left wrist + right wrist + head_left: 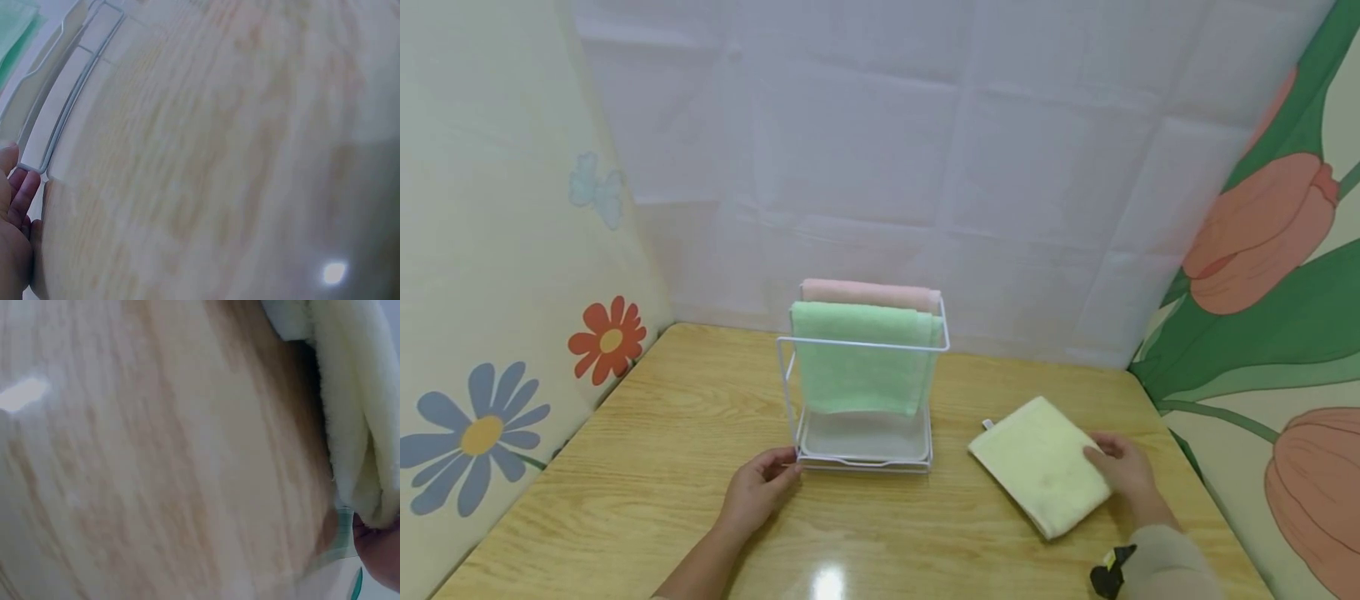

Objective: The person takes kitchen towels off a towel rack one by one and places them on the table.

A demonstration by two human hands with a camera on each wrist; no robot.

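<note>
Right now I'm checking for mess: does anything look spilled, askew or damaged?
No spill or damage shows. Only the yellow towel looks askew, angled in the right hand, while the green towel and pink towel hang neatly on the white rack.

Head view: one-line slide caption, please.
Left hand holds white rack bearing green towel and pink towel; right hand grips folded yellow towel.

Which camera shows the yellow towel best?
The head view: the yellow towel appears nearly whole, with the right hand at its edge. The right wrist view shows only some folds, cut off by the frame; the left wrist view, none.
</note>
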